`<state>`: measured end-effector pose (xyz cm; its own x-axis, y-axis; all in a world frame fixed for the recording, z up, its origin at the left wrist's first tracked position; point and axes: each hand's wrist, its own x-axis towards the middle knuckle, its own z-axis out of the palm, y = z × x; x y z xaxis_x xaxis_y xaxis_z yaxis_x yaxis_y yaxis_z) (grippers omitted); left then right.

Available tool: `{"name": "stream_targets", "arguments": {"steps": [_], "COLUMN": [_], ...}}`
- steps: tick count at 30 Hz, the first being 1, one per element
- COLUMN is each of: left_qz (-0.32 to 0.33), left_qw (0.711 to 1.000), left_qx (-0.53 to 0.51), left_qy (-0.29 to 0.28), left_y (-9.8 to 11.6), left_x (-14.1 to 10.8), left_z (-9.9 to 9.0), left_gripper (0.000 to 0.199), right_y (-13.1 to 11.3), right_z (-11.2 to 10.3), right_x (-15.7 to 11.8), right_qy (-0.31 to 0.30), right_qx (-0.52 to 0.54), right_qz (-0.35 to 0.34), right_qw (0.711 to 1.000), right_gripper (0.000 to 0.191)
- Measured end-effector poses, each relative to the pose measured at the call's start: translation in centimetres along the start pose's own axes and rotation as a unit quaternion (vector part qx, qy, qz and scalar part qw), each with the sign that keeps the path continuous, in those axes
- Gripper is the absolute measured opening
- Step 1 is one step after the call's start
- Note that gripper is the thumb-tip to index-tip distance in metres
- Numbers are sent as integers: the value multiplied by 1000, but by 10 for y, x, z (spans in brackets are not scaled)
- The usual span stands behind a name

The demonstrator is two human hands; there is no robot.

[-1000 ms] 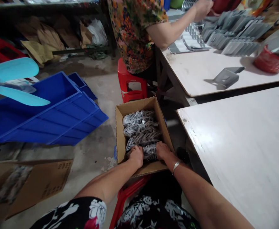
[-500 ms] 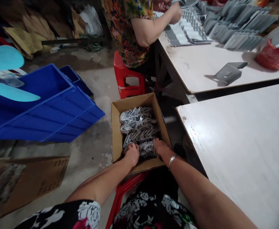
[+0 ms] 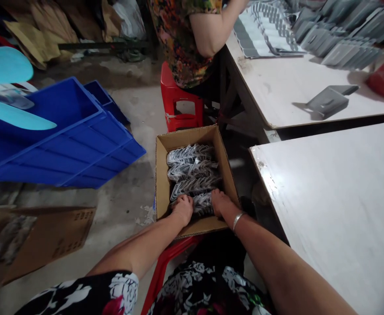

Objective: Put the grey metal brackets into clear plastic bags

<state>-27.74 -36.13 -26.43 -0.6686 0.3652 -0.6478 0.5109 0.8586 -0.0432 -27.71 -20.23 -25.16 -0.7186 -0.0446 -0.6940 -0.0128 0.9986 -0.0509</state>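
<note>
An open cardboard box (image 3: pixel 162 179) stands in front of me, holding several rows of bent grey brackets in clear plastic. Both of my hands reach inside it, at the row nearest me. My left hand (image 3: pixel 183 208) is closed over the left end of that wrapped row of brackets (image 3: pixel 203 204). At the opposite end, my right hand (image 3: pixel 221 202) grips the same row, its fingertips partly hidden. The other wrapped rows (image 3: pixel 195 186) lie just beyond my hands, side by side.
Left of the box are a blue crate (image 3: pixel 109 148) and another cardboard box (image 3: pixel 70 236). White tables (image 3: pixel 326 183) stand at the right; a lone grey bracket (image 3: pixel 329 103) sits on the farther one. A co-worker (image 3: pixel 185 48) sits on a red stool (image 3: pixel 169 98) ahead.
The view has shifted slightly, so the tables appear farther right. My hands stay on the same wrapped row. The co-worker's hands have passed out of the top of the view.
</note>
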Motion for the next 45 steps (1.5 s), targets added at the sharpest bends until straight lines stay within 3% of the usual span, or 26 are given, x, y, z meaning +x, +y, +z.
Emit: {"name": "stream_targets", "arguments": {"steps": [3, 9, 14, 21, 27, 32, 39, 45], "left_qz": [5, -5, -16, 27, 110, 153, 199, 194], "left_qw": [1000, 1000, 1000, 999, 989, 979, 972, 972], "left_qx": [5, 1, -8, -18, -48, -57, -30, -30], "left_qy": [4, 14, 10, -8, 90, 119, 125, 134], "left_y": [0, 2, 3, -2, 10, 13, -5, -6], "left_x": [0, -6, -4, 5, 9, 21, 20, 20], "left_z": [0, 1, 6, -9, -22, -14, -2, -2], "left_gripper": [49, 49, 52, 67, 40, 34, 27, 27], "right_y": [-3, 1, 6, 12, 9, 15, 14, 13], "right_z": [1, 3, 2, 1, 7, 8, 6, 7], "right_x": [-1, -5, 0, 7, 3, 4, 10, 8], "right_qy": [4, 10, 2, -5, 33, 18, -18, -10], "right_qx": [-2, 1, 1, 11, 28, 35, 44, 23], "right_qz": [19, -24, -47, -48, -26, -52, -72, -75], "right_qw": [1000, 1000, 999, 999, 999, 998, 996, 997], "right_gripper": [71, 43, 36, 36, 47, 63, 55, 57]}}
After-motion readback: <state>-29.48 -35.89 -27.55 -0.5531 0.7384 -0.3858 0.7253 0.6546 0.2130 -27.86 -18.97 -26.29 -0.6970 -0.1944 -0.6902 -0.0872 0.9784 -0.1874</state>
